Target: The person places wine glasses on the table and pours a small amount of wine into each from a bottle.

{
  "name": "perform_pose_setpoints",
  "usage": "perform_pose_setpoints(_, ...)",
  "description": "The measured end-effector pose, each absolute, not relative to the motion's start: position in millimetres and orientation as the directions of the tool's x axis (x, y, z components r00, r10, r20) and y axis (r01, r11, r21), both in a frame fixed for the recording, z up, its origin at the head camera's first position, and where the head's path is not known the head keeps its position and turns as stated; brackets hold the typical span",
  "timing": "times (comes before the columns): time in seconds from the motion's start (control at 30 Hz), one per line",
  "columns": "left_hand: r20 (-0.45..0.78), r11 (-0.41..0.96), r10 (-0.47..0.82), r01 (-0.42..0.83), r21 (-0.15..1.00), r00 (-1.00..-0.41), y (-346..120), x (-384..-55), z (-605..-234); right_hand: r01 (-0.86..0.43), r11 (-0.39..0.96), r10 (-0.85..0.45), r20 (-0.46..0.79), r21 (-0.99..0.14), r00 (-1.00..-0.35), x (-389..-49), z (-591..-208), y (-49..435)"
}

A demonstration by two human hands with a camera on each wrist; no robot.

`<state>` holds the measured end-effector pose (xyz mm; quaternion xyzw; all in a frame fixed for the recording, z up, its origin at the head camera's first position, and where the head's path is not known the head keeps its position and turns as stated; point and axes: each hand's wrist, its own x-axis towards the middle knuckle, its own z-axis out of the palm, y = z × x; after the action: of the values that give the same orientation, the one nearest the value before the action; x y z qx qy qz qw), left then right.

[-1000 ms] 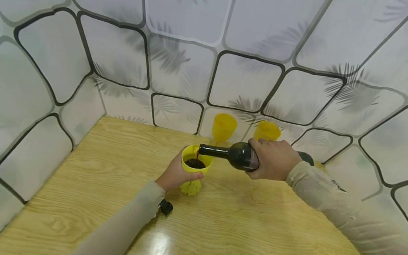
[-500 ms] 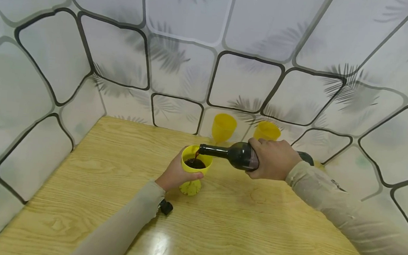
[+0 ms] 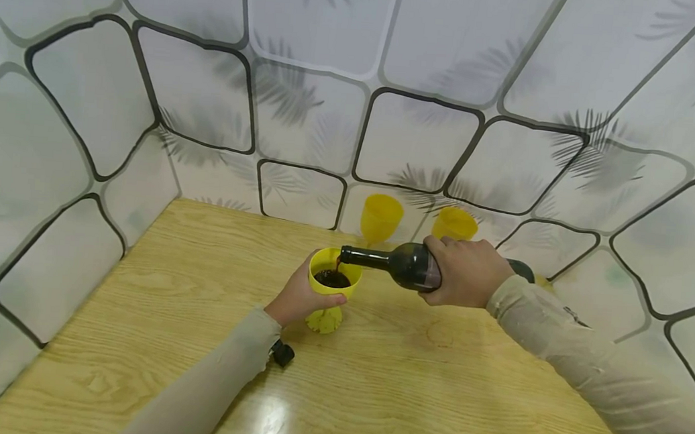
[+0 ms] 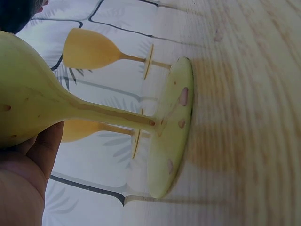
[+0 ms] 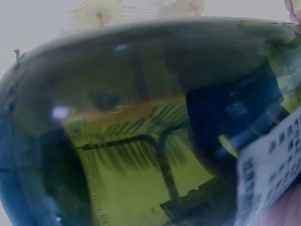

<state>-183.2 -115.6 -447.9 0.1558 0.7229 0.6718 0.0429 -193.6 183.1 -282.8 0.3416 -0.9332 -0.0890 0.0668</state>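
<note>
My left hand [image 3: 304, 296] grips the bowl of a yellow wine goblet [image 3: 352, 279], whose foot is at the tabletop. Dark red liquid [image 3: 332, 278] lies in the bowl. My right hand [image 3: 466, 271] holds a dark green wine bottle [image 3: 409, 265] tipped nearly level, its mouth over the goblet's rim. A thin red stream runs from the mouth into the bowl. In the left wrist view, reddish drops dot the goblet's stem and foot [image 4: 171, 136]. The right wrist view is filled by the bottle's green glass [image 5: 136, 132] and a printed white label [image 5: 273, 165].
Two more yellow goblets stand at the back by the wall, one on the left [image 3: 381, 216] and one on the right [image 3: 456, 222], the latter partly behind my right hand. The wood-grain table [image 3: 153, 311] meets patterned walls [image 3: 306, 120] at the back and left.
Liquid keeps running from the bottle into the goblet, the stream shifting slightly in shape. Both hands, the bottle and the goblets stay almost where they were.
</note>
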Motion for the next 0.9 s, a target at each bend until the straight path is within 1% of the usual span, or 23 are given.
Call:
perform_pose_setpoints(0.37, 0.138, 0.045, 0.287, 0.157, 0.987, -0.948, -116.3, -182.8, -447.0, -0.629, 0.750, -0.652, 0.071, 0.207, -0.754, -193.7, -283.9, 182.7)
perform_pose_setpoints(0.63, 0.160, 0.041, 0.297, 0.180, 0.983, -0.941, -115.9, -184.2, -447.9, -0.634, 0.744, -0.660, 0.081, 0.211, -0.747, -194.2, -283.4, 182.3)
perform_pose_setpoints(0.9, 0.160, 0.052, 0.287, 0.182, 0.982, -0.944, -116.0, -184.4, -448.2, -0.627, 0.749, -0.652, 0.069, 0.214, -0.755, -194.0, -282.7, 181.1)
